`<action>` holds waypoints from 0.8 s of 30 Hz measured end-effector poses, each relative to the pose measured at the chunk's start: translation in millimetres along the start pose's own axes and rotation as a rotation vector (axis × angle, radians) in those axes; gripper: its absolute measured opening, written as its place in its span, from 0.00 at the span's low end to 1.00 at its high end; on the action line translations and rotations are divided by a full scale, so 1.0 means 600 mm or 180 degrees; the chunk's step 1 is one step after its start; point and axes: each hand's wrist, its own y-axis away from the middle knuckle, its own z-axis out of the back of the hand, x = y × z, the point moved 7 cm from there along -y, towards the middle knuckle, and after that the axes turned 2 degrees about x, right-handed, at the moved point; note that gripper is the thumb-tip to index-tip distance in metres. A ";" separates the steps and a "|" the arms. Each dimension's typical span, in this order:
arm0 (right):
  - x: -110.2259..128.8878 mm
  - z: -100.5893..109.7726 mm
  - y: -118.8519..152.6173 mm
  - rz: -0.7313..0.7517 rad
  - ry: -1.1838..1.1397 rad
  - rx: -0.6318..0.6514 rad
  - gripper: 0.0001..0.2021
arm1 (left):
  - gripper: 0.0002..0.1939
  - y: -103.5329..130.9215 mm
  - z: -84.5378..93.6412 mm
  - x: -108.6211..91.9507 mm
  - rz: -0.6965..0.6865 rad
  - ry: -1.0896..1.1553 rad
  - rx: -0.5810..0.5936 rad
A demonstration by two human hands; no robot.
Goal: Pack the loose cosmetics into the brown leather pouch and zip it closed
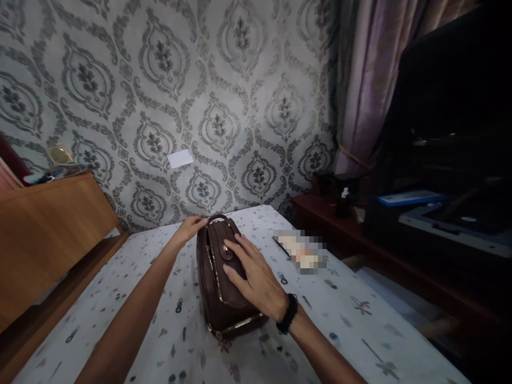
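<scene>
One brown bag (230,290) pointed longways ahead | right hand (262,282) laid on bag's top, fingers spread wide | left hand (189,230) at bag's far end, grip cannot be told

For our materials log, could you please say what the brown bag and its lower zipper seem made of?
The brown bag looks like leather or imitation leather, from its smooth sheen; its lower zipper seems gold-toned metal, judging by glinting teeth.

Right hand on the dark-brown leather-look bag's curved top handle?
No, the right hand rests on the broad face of the bag, apart from the handle.
</scene>
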 end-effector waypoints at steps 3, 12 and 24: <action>-0.002 -0.001 -0.001 -0.0009 0.0003 -0.0010 0.25 | 0.14 0.000 -0.016 0.010 0.0095 0.0312 -0.0108; -0.005 -0.009 -0.004 -0.0133 -0.0039 0.0121 0.27 | 0.11 0.023 -0.016 0.014 0.0149 0.1098 -0.0740; -0.010 -0.011 -0.005 -0.0094 -0.0158 0.0136 0.26 | 0.18 0.076 -0.037 -0.012 0.0167 0.1551 -0.0743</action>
